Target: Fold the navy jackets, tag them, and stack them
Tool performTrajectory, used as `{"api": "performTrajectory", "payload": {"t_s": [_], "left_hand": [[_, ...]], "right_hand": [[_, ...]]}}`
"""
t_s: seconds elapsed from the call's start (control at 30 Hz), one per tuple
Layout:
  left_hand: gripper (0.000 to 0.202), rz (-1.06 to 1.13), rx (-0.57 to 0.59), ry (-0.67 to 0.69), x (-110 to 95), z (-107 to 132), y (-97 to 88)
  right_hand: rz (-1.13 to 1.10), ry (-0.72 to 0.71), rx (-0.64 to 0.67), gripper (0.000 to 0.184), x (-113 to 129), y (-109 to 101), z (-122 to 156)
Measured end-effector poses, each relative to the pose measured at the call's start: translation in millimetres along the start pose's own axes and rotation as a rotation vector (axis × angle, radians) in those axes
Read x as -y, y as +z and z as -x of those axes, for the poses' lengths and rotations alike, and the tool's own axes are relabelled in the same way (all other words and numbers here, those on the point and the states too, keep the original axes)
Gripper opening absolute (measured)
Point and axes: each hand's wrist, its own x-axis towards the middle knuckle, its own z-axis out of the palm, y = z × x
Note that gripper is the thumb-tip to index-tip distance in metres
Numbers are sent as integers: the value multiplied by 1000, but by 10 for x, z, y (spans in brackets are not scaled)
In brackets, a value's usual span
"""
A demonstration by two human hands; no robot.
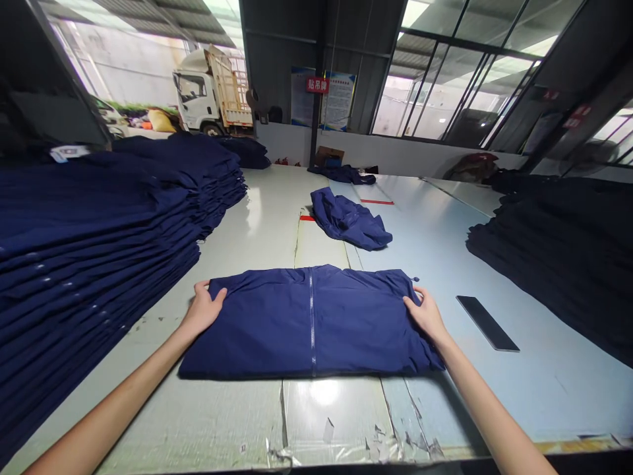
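A navy blue zip jacket (pixel 267 323) lies folded into a wide panel on the table in front of me. Its pale zipper (pixel 312 316) runs down the middle. My left hand (pixel 205 309) grips the jacket's upper left corner, thumb on top and fingers partly hidden beyond the edge. At the opposite upper corner, my right hand (pixel 424 311) pinches the fabric between thumb and fingers. A small dark cord end sticks out just above that corner.
Stacked navy garments (pixel 123 211) cover the table's left side; another dark pile (pixel 564 244) is at right. A crumpled navy garment (pixel 351 221) lies beyond the jacket. A black phone-like slab (pixel 487 323) rests right of my hand. The tabletop (pixel 237 422) has torn tape near its front edge.
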Motion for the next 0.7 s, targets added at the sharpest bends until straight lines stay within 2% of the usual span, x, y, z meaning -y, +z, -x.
{"api": "performTrajectory", "payload": {"t_s": [0.1, 0.13, 0.2, 0.27, 0.33, 0.4, 0.47, 0.53, 0.63, 0.7], "left_hand": [[78, -381, -145, 106, -84, 46, -152], [77, -454, -188, 196, -201, 24, -193], [68, -496, -235, 390, -575, -62, -176], [53, -433, -179, 568, -1044, -142, 32], [42, -339, -44, 741, -1441, -147, 406], [39, -296, 85, 885, -1626, -66, 837], [41, -302, 183, 984, -1573, 51, 1199], [42, -308, 236, 1007, -1381, 154, 1419], [42, -299, 246, 980, -1138, 238, 1503], [42, -290, 241, 974, -1097, 244, 1486]], "right_hand": [[328, -68, 82, 62, -51, -100, -20], [423, -121, 68, 65, 32, -122, -50], [507, -298, -16, 60, 380, -56, -156], [448, -481, -73, 49, 896, 223, -291], [313, -618, -21, 42, 1405, 693, -400], [260, -718, 75, 36, 1725, 1227, -458], [320, -738, 185, 32, 1775, 1676, -475], [383, -714, 265, 30, 1622, 1951, -470], [389, -731, 321, 27, 1356, 2058, -447], [362, -765, 364, 27, 1309, 2033, -439]]}}
